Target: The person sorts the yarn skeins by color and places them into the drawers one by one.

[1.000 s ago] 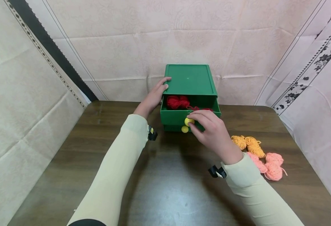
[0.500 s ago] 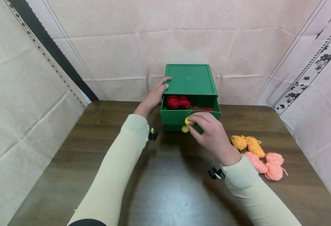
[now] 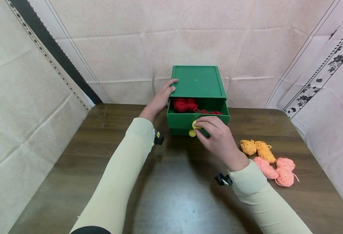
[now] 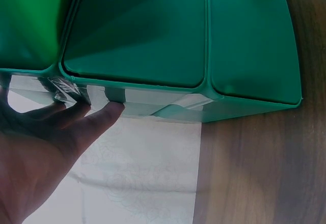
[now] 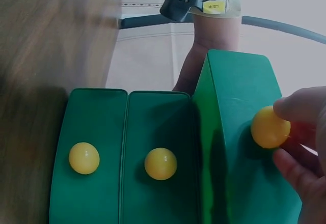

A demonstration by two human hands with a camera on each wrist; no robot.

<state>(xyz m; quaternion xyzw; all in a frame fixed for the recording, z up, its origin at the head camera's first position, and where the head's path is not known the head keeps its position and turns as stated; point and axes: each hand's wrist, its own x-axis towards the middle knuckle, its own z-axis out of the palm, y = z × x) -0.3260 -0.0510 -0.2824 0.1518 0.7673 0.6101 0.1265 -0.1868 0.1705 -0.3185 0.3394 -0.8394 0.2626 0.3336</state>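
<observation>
A green drawer cabinet (image 3: pixel 196 81) stands at the table's back, its top drawer (image 3: pixel 178 122) pulled out. Red yarn (image 3: pixel 185 105) lies inside that drawer. My right hand (image 3: pixel 218 139) pinches the drawer's round yellow knob (image 5: pixel 270 127) between thumb and fingers. Two lower drawers, both closed, show in the right wrist view, each with a yellow knob (image 5: pixel 161 164). My left hand (image 3: pixel 159 100) rests against the cabinet's left side, fingertips at its top edge in the head view. Extended fingers (image 4: pixel 97 124) touch the taped side wall in the left wrist view.
Orange yarn (image 3: pixel 264 151) and pink yarn (image 3: pixel 285 172) lie on the wooden table (image 3: pixel 171 195), to the right of my right hand. A pale cloth (image 3: pixel 130 48) hangs right behind the cabinet.
My right hand has shifted very slightly downward while keeping its pinch on the knob. The drawer stays pulled out, and my left hand has not moved.
</observation>
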